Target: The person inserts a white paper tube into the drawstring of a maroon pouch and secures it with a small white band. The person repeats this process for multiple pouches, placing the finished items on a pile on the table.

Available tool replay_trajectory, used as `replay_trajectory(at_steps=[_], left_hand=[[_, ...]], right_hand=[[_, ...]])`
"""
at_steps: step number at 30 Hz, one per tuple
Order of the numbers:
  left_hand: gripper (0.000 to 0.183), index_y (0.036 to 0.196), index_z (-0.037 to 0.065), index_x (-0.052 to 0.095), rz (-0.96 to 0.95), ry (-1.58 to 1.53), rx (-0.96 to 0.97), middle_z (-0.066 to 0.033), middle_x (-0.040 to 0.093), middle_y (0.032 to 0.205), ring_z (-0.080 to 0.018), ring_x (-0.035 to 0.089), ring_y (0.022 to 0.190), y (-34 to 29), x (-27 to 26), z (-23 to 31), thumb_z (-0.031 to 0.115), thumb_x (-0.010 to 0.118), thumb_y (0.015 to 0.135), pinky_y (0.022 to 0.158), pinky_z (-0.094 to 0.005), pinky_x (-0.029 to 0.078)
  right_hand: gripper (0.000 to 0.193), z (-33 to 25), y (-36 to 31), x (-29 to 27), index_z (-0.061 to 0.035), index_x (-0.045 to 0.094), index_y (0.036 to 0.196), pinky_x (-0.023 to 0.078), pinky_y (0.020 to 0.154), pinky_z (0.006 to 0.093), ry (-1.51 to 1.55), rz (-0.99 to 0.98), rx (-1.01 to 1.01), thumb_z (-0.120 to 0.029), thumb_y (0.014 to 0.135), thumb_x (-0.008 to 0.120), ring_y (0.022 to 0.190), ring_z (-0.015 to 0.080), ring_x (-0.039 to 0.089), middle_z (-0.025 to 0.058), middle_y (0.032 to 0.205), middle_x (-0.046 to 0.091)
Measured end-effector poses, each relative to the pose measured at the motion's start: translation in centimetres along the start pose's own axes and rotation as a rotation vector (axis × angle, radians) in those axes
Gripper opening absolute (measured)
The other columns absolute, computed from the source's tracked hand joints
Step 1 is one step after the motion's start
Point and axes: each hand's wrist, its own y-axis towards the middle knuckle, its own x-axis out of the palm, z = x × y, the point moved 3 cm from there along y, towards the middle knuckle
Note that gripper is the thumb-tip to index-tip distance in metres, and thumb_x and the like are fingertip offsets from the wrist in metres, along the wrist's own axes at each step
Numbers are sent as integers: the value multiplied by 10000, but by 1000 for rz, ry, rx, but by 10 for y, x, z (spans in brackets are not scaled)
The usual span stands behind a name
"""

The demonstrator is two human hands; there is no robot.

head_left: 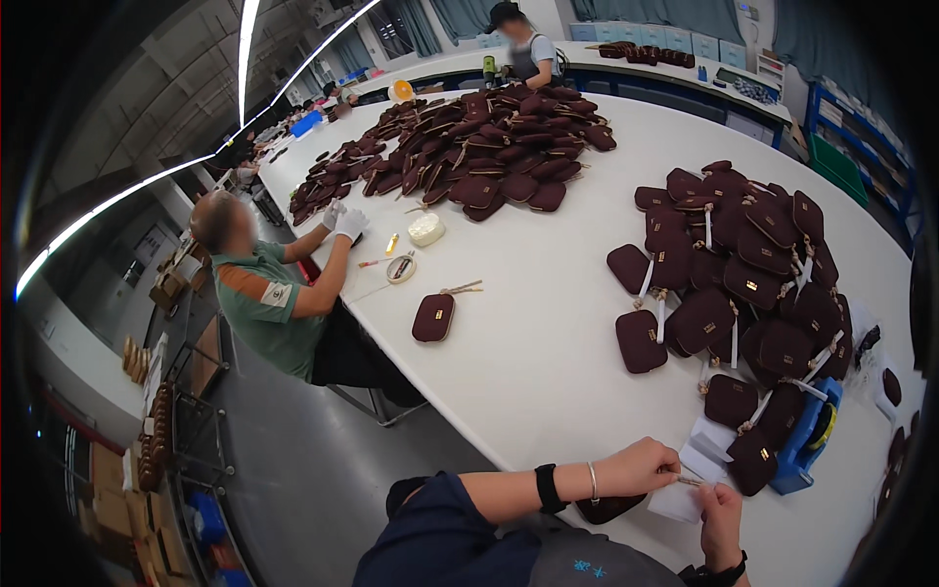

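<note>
My left hand, with a bracelet and a black band on its wrist, pinches one end of a thin beige strap. The fingers of my right hand are closed at the strap's other end. Beneath the strap lies a sheet of white paper. Partly hidden under my left wrist is a dark maroon zip pouch. Folded white slips rest just beyond my hands. A similar pouch with a small gold plate lies beside them, next to a blue tape dispenser.
A heap of maroon pouches with white tags covers the table's right side; a larger pile lies farther back. One single pouch sits mid-table. A gloved co-worker sits at the left edge, near a tape roll. Another person stands beyond.
</note>
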Motion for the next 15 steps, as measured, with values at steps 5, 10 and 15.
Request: replay_trajectory(at_steps=[5,10,15], left_hand=[[192,903,-32,675,-92,-194,-118,-58,649,694,-104,585,632,0,-11,-3,154,657,859,598,-270,480],[198,893,-32,676,-166,-346,-135,-29,645,707,-85,580,639,2,-7,-4,163,667,861,592,-251,480],[211,892,-38,674,-159,-283,-136,-57,660,711,-100,593,631,2,-6,-5,170,667,858,593,-261,488]], right_hand=[[380,-39,0,5,7,568,1210,485,756,303,-375,7,-520,-8,830,570,912,209,599,122,1054,626],[402,-57,0,24,-29,541,1136,492,760,416,-935,-179,-1189,11,740,599,905,332,615,164,1054,634],[198,-62,-2,31,-36,610,898,467,680,417,-921,-185,-1208,-63,707,653,786,302,620,115,875,648]])
